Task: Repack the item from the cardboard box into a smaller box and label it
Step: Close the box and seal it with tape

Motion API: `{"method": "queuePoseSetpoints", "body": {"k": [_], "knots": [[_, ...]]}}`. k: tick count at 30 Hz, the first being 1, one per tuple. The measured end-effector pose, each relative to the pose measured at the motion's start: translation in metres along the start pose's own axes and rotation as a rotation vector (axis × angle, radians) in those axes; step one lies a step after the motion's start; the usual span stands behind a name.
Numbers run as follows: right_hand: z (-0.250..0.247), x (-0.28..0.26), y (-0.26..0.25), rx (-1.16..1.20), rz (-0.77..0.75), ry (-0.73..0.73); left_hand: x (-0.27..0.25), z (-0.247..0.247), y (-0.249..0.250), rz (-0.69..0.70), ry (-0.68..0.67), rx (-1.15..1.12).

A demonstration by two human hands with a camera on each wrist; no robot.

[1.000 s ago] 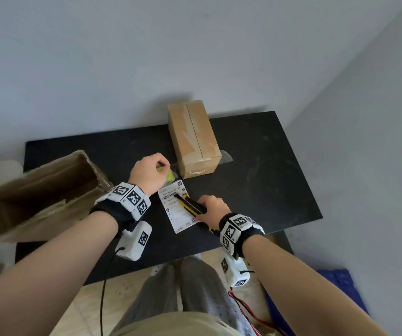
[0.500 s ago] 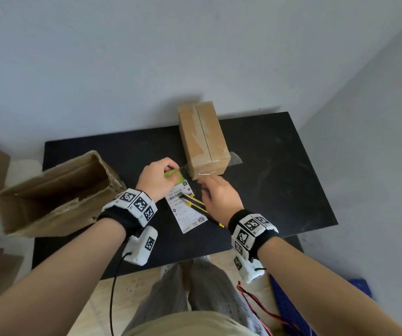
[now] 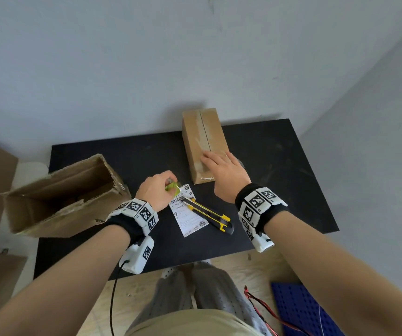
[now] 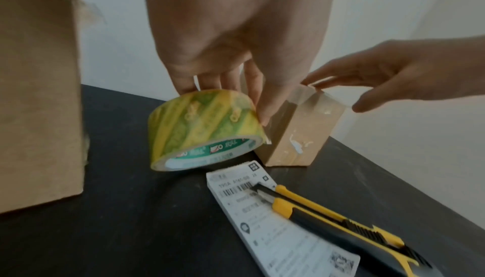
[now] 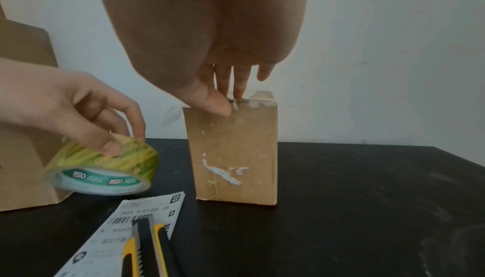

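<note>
- On top of the small box (image 3: 203, 144), near its front end, the right hand (image 3: 226, 173) lies flat with its fingers straight, pressing on the clear tape along the lid seam; the right wrist view shows the thumb and fingertips (image 5: 237, 92) touching the taped top edge.
- Just left of the small box's front corner, the left hand (image 3: 155, 190) grips a roll of packing tape (image 4: 204, 128), fingers curled over the rim from above and the thumb pressed on its near side.
- The roll is clear tape over a yellow and green printed core, and it is tilted; I cannot tell whether its lower edge touches the table or hangs just above it.
- The small box is closed and lies lengthwise on the black table (image 3: 280, 190), its far end close to the wall; clear tape wraps over its front face, where a few white scuffs show.
- Directly in front of the small box, a white shipping label (image 3: 189, 214) lies flat on the table, barcode end toward the box.
- A yellow and black utility knife (image 3: 208, 213) lies across the label, its tip on the barcode and its handle pointing away to the box's right front.
- Well to the left of the small box, the large cardboard box (image 3: 61, 195) lies on its side at the table's left edge, its open mouth turned toward the person; what is inside cannot be made out.
- Below the table's front edge, on the small box's right side, red wires (image 3: 263, 309) and a blue perforated board (image 3: 301, 309) lie on the floor.
</note>
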State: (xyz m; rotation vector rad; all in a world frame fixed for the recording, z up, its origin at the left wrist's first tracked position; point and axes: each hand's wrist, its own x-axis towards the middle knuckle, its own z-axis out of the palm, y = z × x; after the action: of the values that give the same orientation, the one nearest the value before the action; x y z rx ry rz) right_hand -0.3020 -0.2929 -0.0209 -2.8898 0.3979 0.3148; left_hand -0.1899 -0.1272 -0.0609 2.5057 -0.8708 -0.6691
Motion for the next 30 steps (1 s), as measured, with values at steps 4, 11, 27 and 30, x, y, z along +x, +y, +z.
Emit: {"method": "queuePoseSetpoints", "body": {"k": [4,11,27,30], "knots": [[0.002,-0.001,0.001,0.037,0.002,0.017,-0.001,0.011,-0.004,0.046,0.0,0.061],[0.007,0.0,0.003,0.077,0.006,0.03,-0.002,0.03,-0.016,0.144,0.089,0.122],[0.001,-0.003,0.013,0.075,-0.042,0.02,-0.002,0.027,-0.025,-0.067,-0.033,0.09],[0.002,-0.007,0.019,0.159,-0.009,0.063,-0.003,0.017,-0.01,-0.087,0.074,0.121]]}}
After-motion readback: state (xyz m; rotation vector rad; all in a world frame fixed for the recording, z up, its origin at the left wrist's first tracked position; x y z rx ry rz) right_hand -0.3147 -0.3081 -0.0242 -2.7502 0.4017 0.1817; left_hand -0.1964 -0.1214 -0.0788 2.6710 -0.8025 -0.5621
